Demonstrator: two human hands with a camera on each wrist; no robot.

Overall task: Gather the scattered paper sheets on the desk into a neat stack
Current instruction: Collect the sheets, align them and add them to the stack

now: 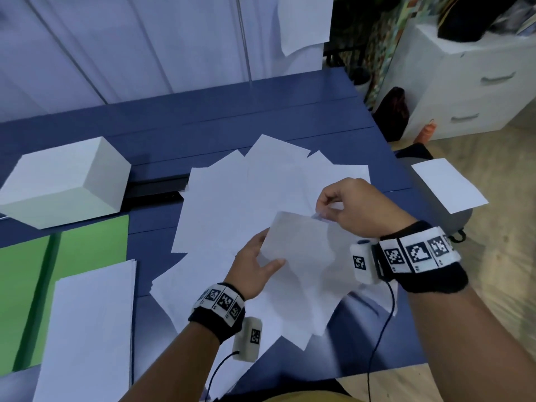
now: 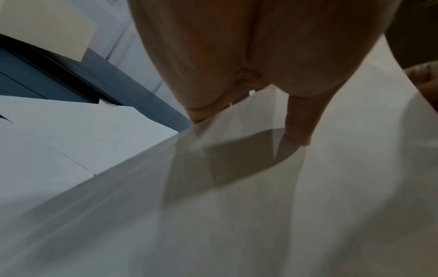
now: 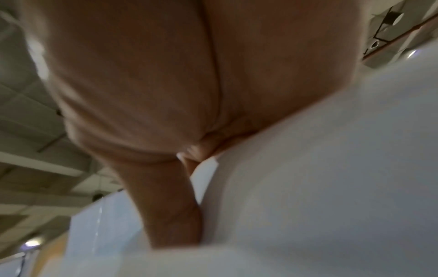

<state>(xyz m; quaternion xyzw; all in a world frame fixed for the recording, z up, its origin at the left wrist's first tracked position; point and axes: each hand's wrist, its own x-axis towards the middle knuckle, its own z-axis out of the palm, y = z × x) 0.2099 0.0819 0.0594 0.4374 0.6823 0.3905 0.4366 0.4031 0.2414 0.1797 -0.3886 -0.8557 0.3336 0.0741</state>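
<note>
Several white paper sheets (image 1: 232,204) lie fanned across the blue desk (image 1: 290,117). Both hands hold a lifted sheet (image 1: 301,245) above the pile. My left hand (image 1: 258,265) grips its left edge, thumb on top and fingers underneath. My right hand (image 1: 333,204) pinches its far right corner between thumb and fingers. The left wrist view shows the thumb (image 2: 301,121) pressed on the paper (image 2: 308,206). In the right wrist view the thumb (image 3: 170,206) lies against the sheet (image 3: 320,168).
A neat white stack (image 1: 90,329) sits at the front left on green folders (image 1: 26,285). A white box (image 1: 63,181) stands at the left rear. One sheet (image 1: 448,187) rests on a grey stool right of the desk. White drawers (image 1: 478,91) stand beyond.
</note>
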